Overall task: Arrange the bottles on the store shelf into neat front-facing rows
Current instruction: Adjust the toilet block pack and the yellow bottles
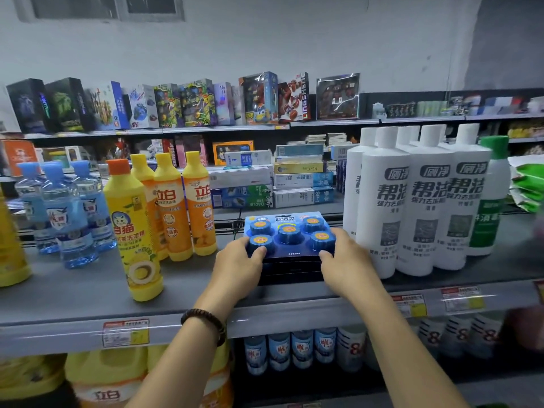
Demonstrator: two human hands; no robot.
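A stack of flat blue packs of toilet-cleaner pucks [290, 231] lies in the middle of the grey shelf [88, 293]. My left hand [238, 266] grips its left front corner and my right hand [347, 265] grips its right front corner. To the left stand yellow dish-soap bottles [134, 228], one forward of the orange-labelled ones [176, 207], and clear blue-capped water bottles [69, 213]. To the right stands a tight group of tall white cleaner bottles [418, 201] with a green-capped bottle [488, 198] beside them.
Toothpaste boxes [273, 184] are piled behind the blue packs. Toy boxes [188, 104] fill the higher back shelf. Price tags [125, 334] line the shelf edge. Water bottles [290, 348] and yellow jugs [106, 378] stand on the shelf below. Green bags [528, 187] lie at the far right.
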